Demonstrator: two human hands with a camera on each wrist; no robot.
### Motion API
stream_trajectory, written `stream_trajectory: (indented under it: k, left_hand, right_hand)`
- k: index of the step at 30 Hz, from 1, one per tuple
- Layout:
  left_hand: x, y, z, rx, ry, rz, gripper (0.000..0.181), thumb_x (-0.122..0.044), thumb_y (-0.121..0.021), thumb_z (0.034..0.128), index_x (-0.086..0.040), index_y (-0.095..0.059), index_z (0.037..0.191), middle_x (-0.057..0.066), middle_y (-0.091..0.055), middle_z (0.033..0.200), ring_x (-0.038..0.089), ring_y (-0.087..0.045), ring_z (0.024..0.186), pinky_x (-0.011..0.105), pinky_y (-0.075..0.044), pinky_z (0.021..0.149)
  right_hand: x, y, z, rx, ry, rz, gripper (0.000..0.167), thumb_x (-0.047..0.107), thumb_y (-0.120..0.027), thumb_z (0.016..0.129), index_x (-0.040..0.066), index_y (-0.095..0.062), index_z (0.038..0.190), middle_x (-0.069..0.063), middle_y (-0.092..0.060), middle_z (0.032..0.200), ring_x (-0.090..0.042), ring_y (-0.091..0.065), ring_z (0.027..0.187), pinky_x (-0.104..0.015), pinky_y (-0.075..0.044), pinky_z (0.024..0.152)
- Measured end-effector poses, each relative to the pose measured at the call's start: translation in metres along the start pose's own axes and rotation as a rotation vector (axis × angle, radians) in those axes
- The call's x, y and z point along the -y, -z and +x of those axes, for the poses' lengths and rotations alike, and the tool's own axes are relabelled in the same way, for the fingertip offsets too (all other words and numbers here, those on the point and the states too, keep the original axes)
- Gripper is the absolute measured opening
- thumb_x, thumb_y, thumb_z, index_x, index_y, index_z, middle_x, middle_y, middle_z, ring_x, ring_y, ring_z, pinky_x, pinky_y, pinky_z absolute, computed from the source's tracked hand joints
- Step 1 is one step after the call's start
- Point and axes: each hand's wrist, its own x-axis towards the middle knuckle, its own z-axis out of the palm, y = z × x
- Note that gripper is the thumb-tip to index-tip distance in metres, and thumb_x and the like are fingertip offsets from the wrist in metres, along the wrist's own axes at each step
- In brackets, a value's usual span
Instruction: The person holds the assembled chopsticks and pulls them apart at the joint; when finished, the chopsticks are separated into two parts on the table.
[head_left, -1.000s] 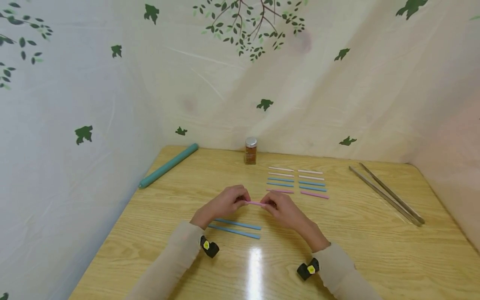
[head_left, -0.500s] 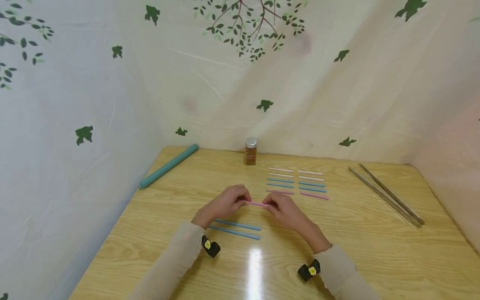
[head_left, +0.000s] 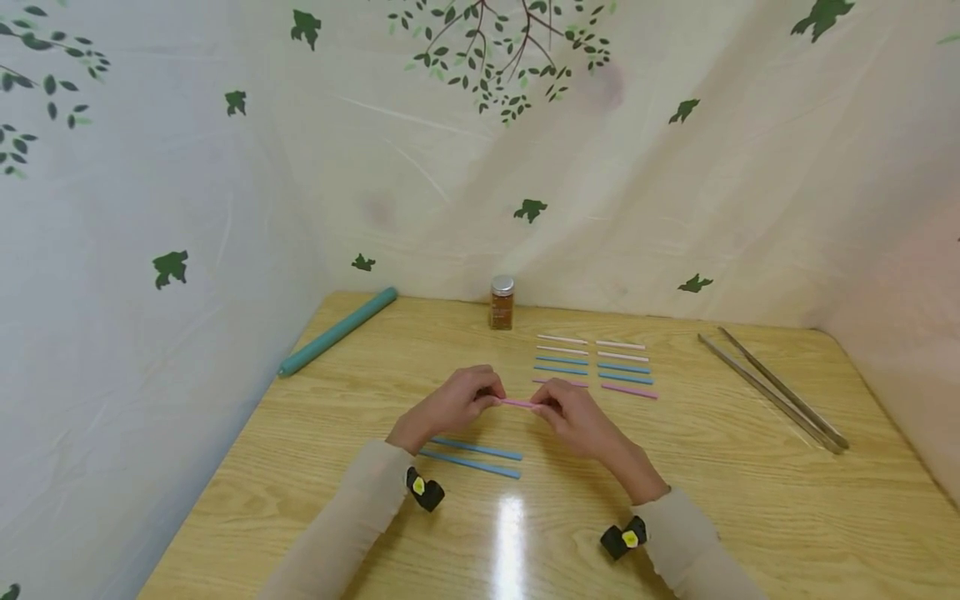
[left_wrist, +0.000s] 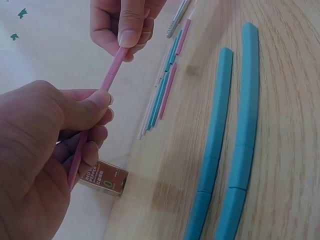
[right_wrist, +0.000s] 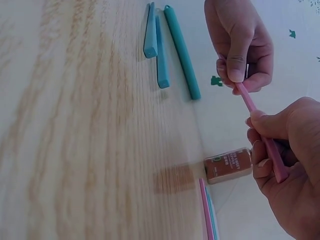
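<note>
Slim pink stick (left_wrist: 112, 72); wood-grained tabletop (head_left: 712, 500)

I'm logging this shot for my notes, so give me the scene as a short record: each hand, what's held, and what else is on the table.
Left hand: pinching the pink stick
Right hand: pinching the same stick further along
Held stick: raised above the wooden table
Near left forearm: two blue sticks, side by side
Two columns: ten thin sticks; four pale, four blue, two pink
Back edge: silver-lidded jar, upright
Table's left: green rod
Table's right: two long metal pieces, possibly tongs
</note>
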Motion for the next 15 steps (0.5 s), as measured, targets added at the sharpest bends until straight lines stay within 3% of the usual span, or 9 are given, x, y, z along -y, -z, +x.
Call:
stream_trajectory:
  k: [15]
  left_hand:
    - [-0.0053, 0.0036, 0.0028, -0.043, -0.052, -0.001, 0.006, -0.005, -0.062, 0.0911, -0.008, -0.066, 0.088, 0.002, -0.063, 0.087, 0.011, -0.058, 0.079, 0.022, -0.049, 0.071]
  right_hand:
    - [-0.0032, 0.0035, -0.0019, -0.069, 0.122, 0.007, 0.005, 0.009, -0.059, 0.094, 0.007, -0.064, 0.093, 0.003, -0.057, 0.08, -0.003, -0.045, 0.066, -0.021, -0.042, 0.057]
